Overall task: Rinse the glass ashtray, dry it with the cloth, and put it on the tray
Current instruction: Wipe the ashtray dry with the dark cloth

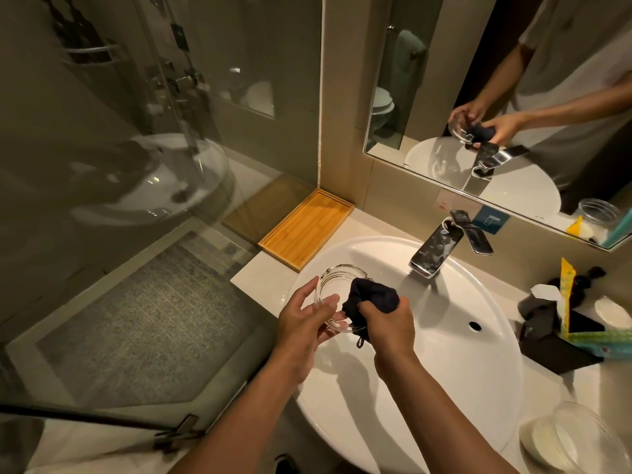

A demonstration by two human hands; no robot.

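My left hand (302, 323) holds the round clear glass ashtray (337, 280) tilted over the left rim of the white sink (461, 354). My right hand (390, 328) is closed on a bunched dark cloth (372, 299), which is pressed into the ashtray's bowl. The wooden tray (307, 227) lies on the counter in the far left corner, beyond the ashtray, with nothing on it.
A chrome faucet (441, 248) stands behind the sink; no water shows at its spout. To the right are a black holder with packets (564, 330) and a glass bowl (578, 439). A shower glass panel (136, 165) borders the counter's left. A mirror (513, 97) hangs above.
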